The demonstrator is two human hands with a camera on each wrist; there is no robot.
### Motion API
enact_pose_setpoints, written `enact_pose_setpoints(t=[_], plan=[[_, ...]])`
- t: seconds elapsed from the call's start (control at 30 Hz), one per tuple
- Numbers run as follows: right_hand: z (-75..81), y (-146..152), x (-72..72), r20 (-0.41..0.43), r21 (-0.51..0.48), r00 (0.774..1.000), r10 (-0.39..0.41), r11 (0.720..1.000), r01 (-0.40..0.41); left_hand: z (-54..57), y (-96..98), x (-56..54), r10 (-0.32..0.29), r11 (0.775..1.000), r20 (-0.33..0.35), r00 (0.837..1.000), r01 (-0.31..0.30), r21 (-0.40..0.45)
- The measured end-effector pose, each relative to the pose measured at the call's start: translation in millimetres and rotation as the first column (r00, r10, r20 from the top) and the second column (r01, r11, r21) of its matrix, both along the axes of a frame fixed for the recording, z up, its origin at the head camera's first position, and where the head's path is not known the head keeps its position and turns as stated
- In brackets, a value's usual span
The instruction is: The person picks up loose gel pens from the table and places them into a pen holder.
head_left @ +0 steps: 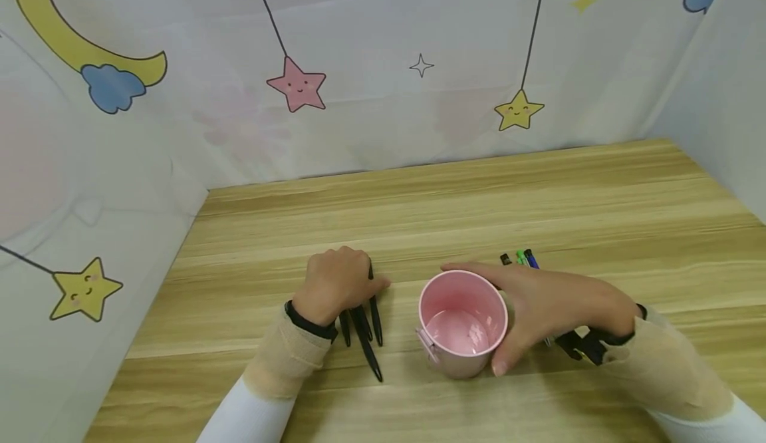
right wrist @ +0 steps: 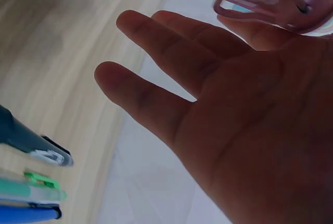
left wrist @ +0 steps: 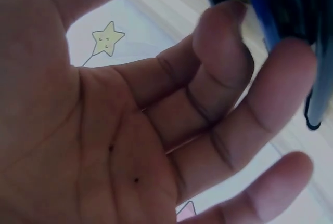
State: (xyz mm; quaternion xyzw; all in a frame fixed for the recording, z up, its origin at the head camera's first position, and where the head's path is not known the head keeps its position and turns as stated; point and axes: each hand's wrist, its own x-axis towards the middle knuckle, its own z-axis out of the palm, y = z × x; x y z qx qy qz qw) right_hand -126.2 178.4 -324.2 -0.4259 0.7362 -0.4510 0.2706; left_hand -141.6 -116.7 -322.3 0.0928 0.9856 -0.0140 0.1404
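Where the pink cup (head_left: 463,328) stands: upright on the table (head_left: 287,223), mouth up, between my two hands.
Right hand (head_left: 547,303): curved wide round the cup's right side, thumb at its near side, a finger along its far rim; how firmly I grip, I cannot tell.
Left hand (head_left: 335,280): over the black pens (head_left: 368,351), left of the cup, my fingers loosely bent and apart, tips beside the pens.
Green pen (right wrist: 32,188), blue pen (right wrist: 28,213): right of the cup, partly covered by my right hand.
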Motion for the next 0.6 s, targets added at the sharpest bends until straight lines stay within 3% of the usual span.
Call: enact_pose_setpoints(t=[0.07, 0.23, 0.6], plan=[[-3.2, -3.6, -1.0, 0.045, -0.057, 0.998, 0.043, 0.998, -0.041, -1.2, -0.2, -1.7, 0.007, 1.0, 0.009, 1.0, -0.007, 0.002], [-9.5, -7.3, -2.4, 0.027, -0.116, 0.997, 0.072, 0.991, -0.068, -3.7, -1.3, -3.9, 0.012, 1.0, 0.021, 1.0, -0.012, 0.009], [-7.3, -7.2, -3.4, -0.015, -0.047, 1.0, 0.017, 0.999, -0.017, -6.3, -0.8, -6.1, -0.003, 1.0, 0.019, 1.0, 0.003, 0.028]])
